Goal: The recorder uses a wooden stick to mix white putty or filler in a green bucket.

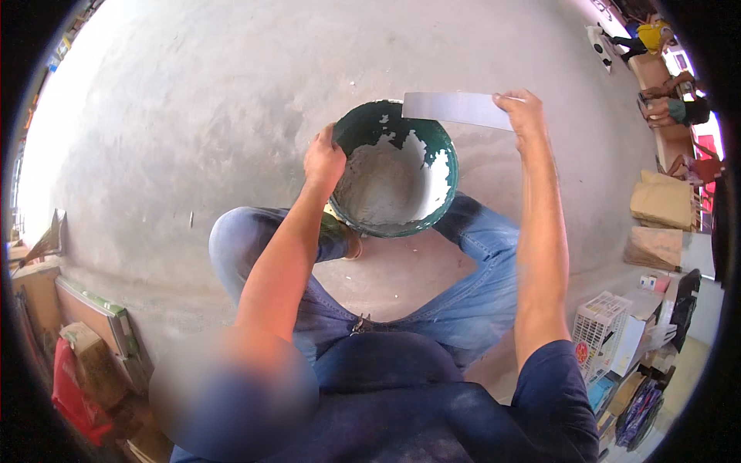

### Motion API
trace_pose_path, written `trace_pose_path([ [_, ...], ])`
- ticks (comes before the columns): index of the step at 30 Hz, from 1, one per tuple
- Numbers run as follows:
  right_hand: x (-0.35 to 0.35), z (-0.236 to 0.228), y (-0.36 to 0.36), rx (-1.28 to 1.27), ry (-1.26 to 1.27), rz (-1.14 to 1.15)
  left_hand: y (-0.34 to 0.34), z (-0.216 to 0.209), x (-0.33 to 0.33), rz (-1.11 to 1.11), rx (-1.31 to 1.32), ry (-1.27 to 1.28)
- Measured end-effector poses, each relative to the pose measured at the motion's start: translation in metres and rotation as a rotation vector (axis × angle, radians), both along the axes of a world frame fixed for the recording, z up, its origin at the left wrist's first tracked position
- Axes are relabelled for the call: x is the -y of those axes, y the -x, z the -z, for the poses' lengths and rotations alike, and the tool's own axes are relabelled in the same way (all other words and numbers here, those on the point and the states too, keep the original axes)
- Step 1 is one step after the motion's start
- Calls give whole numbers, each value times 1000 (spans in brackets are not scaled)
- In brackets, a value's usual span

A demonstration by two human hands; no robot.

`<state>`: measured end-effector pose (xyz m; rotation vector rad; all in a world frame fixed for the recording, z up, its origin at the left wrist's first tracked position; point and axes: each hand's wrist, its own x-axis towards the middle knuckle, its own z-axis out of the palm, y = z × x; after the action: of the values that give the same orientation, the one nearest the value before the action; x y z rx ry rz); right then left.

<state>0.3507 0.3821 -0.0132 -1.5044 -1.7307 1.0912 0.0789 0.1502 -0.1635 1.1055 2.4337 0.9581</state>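
Observation:
Between my spread knees stands a green bucket point(353, 127), its mouth facing up toward me. Wet grey-white plaster point(378, 185) lies inside and smears its walls, with patches of bare green showing near the far rim. My left hand point(324, 160) is closed on the bucket's left rim. In my right hand point(525, 114), the right end of a long, thin metal blade point(455, 108) is pinched between thumb and fingers. The blade's left end reaches over the far rim; I cannot tell whether it touches.
Grey concrete floor point(231, 116) surrounds the bucket. Boards point(93, 309) and a red item point(73, 386) lie at the lower left. A white plastic basket point(600, 320) and boxes stand at the lower right. Several people, one in a yellow top point(652, 37), are at the far right.

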Motion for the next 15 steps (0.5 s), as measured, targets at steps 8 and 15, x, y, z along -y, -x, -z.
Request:
trace_pose_path([
  [8,-38,19,-42,-124,250,-215,3,4,9,-6,-38,2],
  [15,10,39,20,61,-27,-113,9,-6,14,-29,53,38],
])
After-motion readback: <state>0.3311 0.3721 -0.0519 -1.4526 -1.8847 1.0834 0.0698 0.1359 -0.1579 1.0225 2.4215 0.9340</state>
